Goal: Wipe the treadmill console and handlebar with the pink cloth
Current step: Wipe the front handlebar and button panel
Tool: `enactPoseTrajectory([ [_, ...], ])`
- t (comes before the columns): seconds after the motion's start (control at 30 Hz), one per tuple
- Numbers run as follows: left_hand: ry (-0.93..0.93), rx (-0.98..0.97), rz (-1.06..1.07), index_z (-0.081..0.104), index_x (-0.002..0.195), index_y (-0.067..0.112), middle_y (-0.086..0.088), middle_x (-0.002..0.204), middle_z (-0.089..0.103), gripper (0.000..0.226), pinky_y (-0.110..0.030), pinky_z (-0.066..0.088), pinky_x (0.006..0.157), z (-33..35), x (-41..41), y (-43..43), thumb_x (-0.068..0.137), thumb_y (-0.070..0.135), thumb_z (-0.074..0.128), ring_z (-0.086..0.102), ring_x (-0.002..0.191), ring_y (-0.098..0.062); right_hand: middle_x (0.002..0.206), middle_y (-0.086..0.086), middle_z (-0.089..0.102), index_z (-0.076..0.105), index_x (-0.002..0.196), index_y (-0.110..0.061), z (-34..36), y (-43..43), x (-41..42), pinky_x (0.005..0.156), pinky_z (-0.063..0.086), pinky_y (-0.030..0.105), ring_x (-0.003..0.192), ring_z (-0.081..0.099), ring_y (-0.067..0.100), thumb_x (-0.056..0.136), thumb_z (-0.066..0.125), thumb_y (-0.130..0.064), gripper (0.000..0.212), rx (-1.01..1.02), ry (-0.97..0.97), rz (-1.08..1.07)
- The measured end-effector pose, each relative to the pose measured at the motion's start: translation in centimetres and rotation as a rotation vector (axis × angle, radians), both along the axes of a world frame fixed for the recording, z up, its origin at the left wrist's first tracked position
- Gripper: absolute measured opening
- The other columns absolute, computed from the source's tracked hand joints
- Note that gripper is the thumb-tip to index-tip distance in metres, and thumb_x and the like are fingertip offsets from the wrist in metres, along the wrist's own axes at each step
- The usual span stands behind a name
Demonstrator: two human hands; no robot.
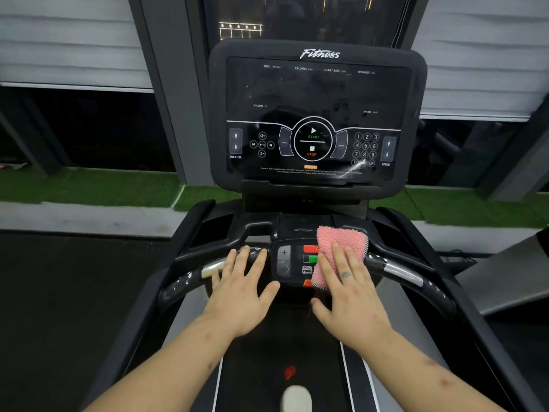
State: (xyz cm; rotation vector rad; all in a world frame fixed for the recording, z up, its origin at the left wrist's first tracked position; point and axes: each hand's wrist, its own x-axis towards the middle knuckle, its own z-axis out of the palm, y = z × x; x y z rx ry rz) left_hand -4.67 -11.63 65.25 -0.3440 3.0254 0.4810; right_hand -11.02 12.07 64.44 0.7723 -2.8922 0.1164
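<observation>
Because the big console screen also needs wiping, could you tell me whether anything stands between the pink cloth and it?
Nothing visible does. The right hand presses the pink cloth on the small control panel just below; the path up to the console is open.

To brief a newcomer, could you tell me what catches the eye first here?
The pink cloth stands out, pressed by the right hand on the control panel. The left hand rests on the handlebar beside it. Above looms the dark console, with green START and red STOP.
</observation>
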Motion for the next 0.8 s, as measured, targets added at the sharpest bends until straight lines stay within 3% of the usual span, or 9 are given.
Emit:
enactPoseTrajectory([
  [0.13,0.008,0.001,-0.010,-0.008,0.163,0.042,0.002,0.173,-0.014,0.074,-0.055,-0.002,0.128,-0.2,0.1,-0.1,0.102,0.069,0.024,-0.024,0.156,-0.020,0.170,0.002,-0.021,-0.005,0.164,-0.030,0.1,-2.6,0.5,0.128,-0.003,0.047,0.156,-0.025,0.023,0.093,0.043,-0.062,0.092,0.013,-0.012,0.064],
  [0.3,0.016,0.002,-0.009,-0.008,0.162,0.043,0.002,0.173,-0.014,0.073,-0.054,-0.002,0.128,-0.2,0.1,0.0,0.101,0.070,0.023,-0.024,0.156,-0.020,0.169,0.001,-0.023,-0.008,0.164,-0.032,0.5,-5.6,0.9,0.128,-0.006,0.048,0.155,-0.026,0.024,0.093,0.041,-0.059,0.091,0.012,-0.021,0.145],
  [0.6,0.013,0.007,-0.016,-0.009,0.162,0.044,0.003,0.173,-0.013,0.072,-0.055,-0.002,0.128,-0.1,0.1,-0.2,0.102,0.070,0.023,-0.023,0.156,-0.020,0.165,-0.004,-0.032,-0.017,0.161,-0.036,1.2,-2.3,0.5,0.124,-0.014,0.040,0.152,-0.033,0.017,0.096,0.041,-0.060,0.090,0.053,-0.023,0.114],
  [0.67,0.005,0.008,-0.017,-0.010,0.161,0.044,0.003,0.173,-0.014,0.072,-0.055,-0.002,0.128,0.0,0.1,-0.3,0.102,0.070,0.023,-0.024,0.156,-0.020,0.167,-0.003,-0.029,-0.013,0.162,-0.036,0.8,-0.9,0.3,0.127,-0.010,0.041,0.152,-0.032,0.016,0.095,0.040,-0.062,0.090,0.063,-0.022,0.076],
  [0.8,0.001,0.001,-0.010,-0.011,0.161,0.044,0.002,0.173,-0.014,0.073,-0.055,-0.002,0.128,0.0,0.1,-0.2,0.102,0.070,0.024,-0.024,0.156,-0.021,0.172,0.001,-0.010,0.006,0.166,-0.031,0.1,0.9,0.0,0.127,0.009,0.046,0.159,-0.013,0.020,0.089,0.040,-0.065,0.091,0.058,-0.007,0.015],
])
